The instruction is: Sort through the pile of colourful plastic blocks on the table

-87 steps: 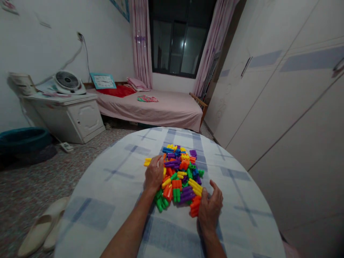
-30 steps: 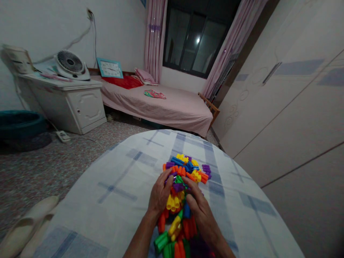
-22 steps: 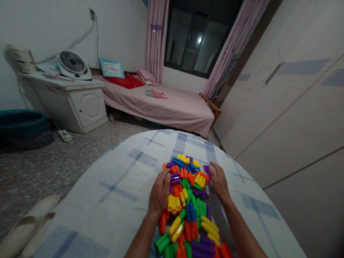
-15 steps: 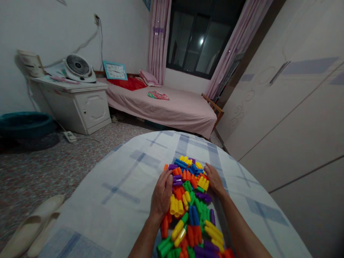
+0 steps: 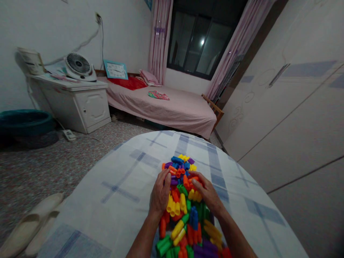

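Note:
A long heap of plastic tube-shaped building blocks (image 5: 183,200) in orange, yellow, green, blue and purple lies in front of me. My left hand (image 5: 160,191) rests along the heap's left side, fingers stretched forward and touching an orange block (image 5: 172,169) near the far end. On the other side my right hand (image 5: 208,191) curves over the heap's right edge, thumb and forefinger apart around orange blocks (image 5: 189,181). Yellow blocks (image 5: 195,195) sit just under the right palm. Neither hand is visibly lifting a block. The right fingertips are partly hidden among the blocks.
The heap lies on a table with a blue-and-white checked cloth (image 5: 115,211). Beyond it stand a pink-covered bed (image 5: 182,104) and a white cabinet (image 5: 94,107) with a fan (image 5: 79,66). A wardrobe (image 5: 292,118) rises at right; slippers (image 5: 40,222) lie on the floor at left.
My right hand has moved left and inward over the heap's edge, and the far blocks are pushed closer together. My left hand has hardly moved.

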### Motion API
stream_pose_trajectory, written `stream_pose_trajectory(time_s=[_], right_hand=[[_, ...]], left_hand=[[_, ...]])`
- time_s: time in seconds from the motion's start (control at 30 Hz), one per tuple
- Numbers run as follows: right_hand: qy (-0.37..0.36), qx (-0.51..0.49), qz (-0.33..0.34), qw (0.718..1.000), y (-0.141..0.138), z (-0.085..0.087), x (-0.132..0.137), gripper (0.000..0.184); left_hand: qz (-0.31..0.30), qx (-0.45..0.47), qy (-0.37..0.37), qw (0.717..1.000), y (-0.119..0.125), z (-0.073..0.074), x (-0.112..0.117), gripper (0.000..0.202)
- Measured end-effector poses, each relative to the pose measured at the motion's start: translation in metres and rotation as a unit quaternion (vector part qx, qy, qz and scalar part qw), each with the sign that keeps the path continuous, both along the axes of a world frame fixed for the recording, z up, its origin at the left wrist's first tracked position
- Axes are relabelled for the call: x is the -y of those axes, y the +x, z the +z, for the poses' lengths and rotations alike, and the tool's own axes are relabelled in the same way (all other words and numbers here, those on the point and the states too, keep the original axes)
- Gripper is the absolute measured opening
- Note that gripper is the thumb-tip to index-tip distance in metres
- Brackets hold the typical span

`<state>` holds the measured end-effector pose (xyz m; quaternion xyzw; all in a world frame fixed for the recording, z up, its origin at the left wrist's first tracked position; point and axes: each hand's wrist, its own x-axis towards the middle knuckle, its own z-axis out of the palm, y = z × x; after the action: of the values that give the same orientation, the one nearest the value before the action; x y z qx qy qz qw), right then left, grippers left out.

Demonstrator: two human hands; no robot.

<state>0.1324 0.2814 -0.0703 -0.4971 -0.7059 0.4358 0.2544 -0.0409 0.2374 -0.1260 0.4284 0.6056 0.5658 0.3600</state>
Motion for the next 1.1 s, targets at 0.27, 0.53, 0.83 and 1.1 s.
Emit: stream_pose_trajectory(time_s=[0.27,0.53,0.83,1.1], right_hand=[[0.127,0.021,0.089,0.988,-0.022,0.025,0.001,0.04],[0.111,0.226,-0.007,0.968,-0.038,-0.024,-0.128,0.05],[0.085,0.215,0.077,0.97,-0.042,-0.034,-0.118,0.047],[-0.012,0.076,0.145,0.986,-0.022,0.001,-0.05,0.046]], left_hand=[[0.016,0.026,0.006,1.0,-0.002,0.007,0.005,0.052],[0.073,-0.017,-0.001,0.997,-0.002,-0.001,0.001,0.054],[0.061,-0.014,-0.024,0.998,-0.002,-0.001,0.002,0.058],[0.038,0.025,-0.027,0.999,-0.004,0.002,0.002,0.059]])
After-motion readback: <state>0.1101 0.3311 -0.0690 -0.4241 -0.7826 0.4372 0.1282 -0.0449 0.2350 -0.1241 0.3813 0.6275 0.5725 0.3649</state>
